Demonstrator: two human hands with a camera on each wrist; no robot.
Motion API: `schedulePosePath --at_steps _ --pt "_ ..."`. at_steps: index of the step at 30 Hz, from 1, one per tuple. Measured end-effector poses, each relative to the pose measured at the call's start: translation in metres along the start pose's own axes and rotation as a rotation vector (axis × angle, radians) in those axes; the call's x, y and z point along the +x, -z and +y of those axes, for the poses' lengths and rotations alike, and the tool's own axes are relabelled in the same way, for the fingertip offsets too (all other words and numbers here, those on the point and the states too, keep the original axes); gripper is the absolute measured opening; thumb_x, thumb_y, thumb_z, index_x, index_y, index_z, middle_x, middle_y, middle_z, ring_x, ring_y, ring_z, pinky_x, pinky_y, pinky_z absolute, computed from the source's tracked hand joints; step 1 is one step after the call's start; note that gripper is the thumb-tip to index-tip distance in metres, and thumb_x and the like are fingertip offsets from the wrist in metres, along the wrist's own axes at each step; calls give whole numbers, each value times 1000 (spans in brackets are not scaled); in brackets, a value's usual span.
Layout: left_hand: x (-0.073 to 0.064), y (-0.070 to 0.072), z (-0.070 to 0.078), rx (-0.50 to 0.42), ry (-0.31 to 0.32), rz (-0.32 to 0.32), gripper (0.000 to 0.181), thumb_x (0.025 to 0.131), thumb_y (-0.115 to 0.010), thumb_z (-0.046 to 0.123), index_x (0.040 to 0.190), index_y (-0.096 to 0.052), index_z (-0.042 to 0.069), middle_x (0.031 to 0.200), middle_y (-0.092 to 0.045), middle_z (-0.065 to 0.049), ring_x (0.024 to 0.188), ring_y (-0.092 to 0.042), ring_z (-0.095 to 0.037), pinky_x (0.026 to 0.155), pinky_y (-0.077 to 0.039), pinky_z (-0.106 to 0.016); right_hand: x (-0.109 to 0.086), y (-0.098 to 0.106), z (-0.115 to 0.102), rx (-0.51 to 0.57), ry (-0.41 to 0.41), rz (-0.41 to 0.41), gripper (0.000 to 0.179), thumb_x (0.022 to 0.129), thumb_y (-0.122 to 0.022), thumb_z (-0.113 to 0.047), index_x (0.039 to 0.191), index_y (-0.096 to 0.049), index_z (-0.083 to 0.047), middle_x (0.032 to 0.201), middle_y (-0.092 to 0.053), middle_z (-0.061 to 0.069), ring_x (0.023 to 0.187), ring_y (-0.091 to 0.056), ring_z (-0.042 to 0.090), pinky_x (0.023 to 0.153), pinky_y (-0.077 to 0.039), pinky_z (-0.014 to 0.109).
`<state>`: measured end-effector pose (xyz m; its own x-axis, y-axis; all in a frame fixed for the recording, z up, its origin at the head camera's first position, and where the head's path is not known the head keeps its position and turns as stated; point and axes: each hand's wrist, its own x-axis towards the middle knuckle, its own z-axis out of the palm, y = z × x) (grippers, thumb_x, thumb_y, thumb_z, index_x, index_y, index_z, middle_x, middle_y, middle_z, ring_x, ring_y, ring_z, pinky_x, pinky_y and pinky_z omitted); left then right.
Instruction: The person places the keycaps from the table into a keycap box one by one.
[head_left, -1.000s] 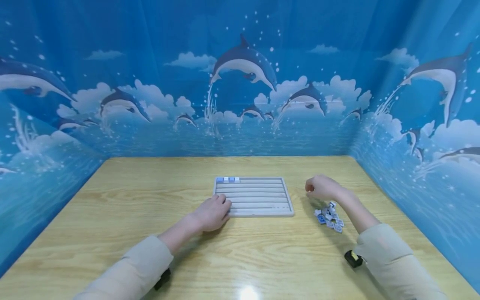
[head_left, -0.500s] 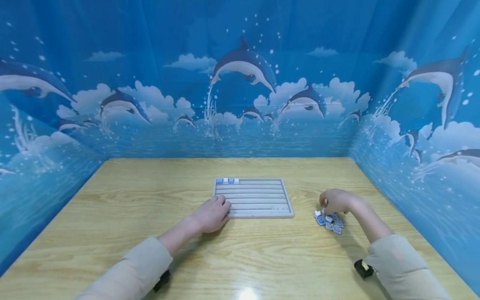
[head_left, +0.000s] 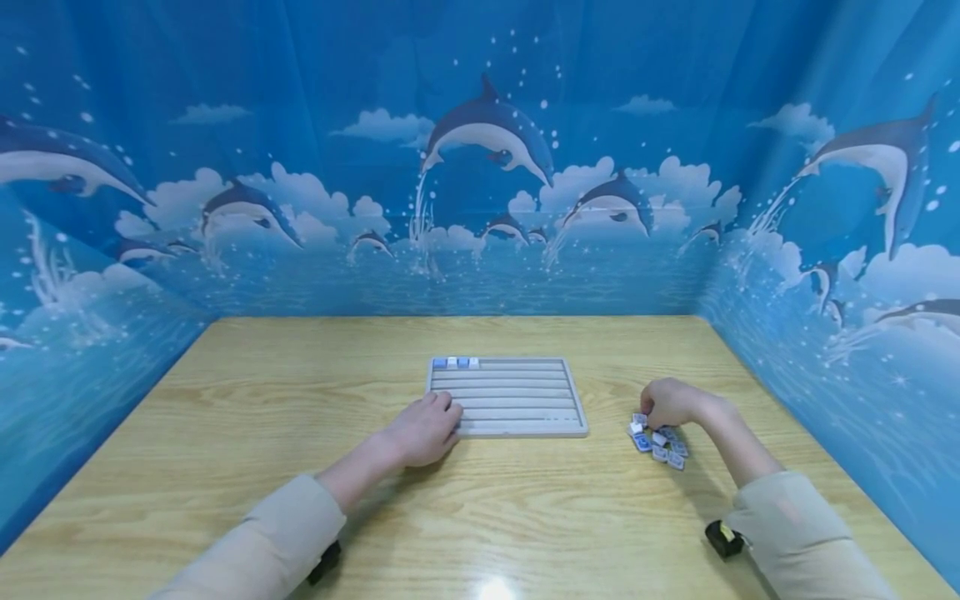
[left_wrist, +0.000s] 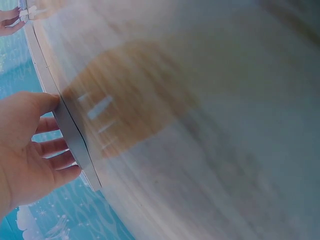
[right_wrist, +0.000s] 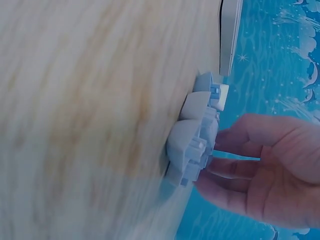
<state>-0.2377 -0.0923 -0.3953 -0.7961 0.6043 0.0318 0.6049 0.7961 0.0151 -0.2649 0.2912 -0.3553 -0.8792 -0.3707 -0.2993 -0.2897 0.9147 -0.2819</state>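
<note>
A second ago the right hand (head_left: 670, 402) hung beyond the loose caps (head_left: 659, 454); now it is down at their far edge, its fingers curled. Whether they clamp a cap cannot be told, as the tips are partly hidden. A pale cap (head_left: 639, 418) now shows just beside the fingertips, on the pile's far left side. The left hand (head_left: 425, 427) has stayed at the tray's near left corner, the thumb against the near wall and the fingers over the rim, pinching it. The tray (head_left: 517, 432) lies left of the pile, well apart from it; four caps (head_left: 457, 363) sit unchanged at the left end of its far row. The right hand blocks the head view of the pile's far side. A dolphin curtain (head_left: 315, 275) surrounds the wooden table (head_left: 480, 508).
</note>
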Motion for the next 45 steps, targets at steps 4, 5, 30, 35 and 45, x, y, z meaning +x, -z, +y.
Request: schedulePosePath --at_steps 4,5,30,35,45 --pt "0 -1 0 -2 1 -2 17 94 -53 25 100 -54 9 93 -47 -6 83 -44 -19 74 -42 -34 -2 2 1 -6 -9 6 12 69 -57 2 79 -59 -4 74 -52 3 64 -46 16 55 -40 28" --pt "0 -1 0 -1 2 -3 17 94 -53 25 100 -54 9 93 -47 -6 83 -44 -19 74 -42 -34 -2 2 1 -6 -12 9 13 69 -57 2 80 -59 -4 75 -52 3 64 -47 16 55 -41 28" --pt "1 -2 0 13 4 11 19 93 -55 26 100 -55 8 94 -48 -7 84 -46 -20 74 -43 -34 7 5 1 -33 64 250 18 68 -51 5 83 -60 3 77 -57 8 71 -51 23 66 -45 40" --pt "1 -1 0 13 -2 17 18 94 -54 25 99 -54 8 94 -48 -7 84 -46 -20 74 -43 -34 12 6 -4 -24 83 299 20 70 -56 5 88 -63 5 80 -60 9 74 -54 24 69 -46 41" --pt "0 0 0 13 -8 12 18 94 -54 25 100 -54 8 93 -47 -7 83 -44 -19 74 -42 -34 19 7 -17 14 71 304 27 83 -54 1 108 -61 9 98 -62 19 92 -58 34 76 -47 45"
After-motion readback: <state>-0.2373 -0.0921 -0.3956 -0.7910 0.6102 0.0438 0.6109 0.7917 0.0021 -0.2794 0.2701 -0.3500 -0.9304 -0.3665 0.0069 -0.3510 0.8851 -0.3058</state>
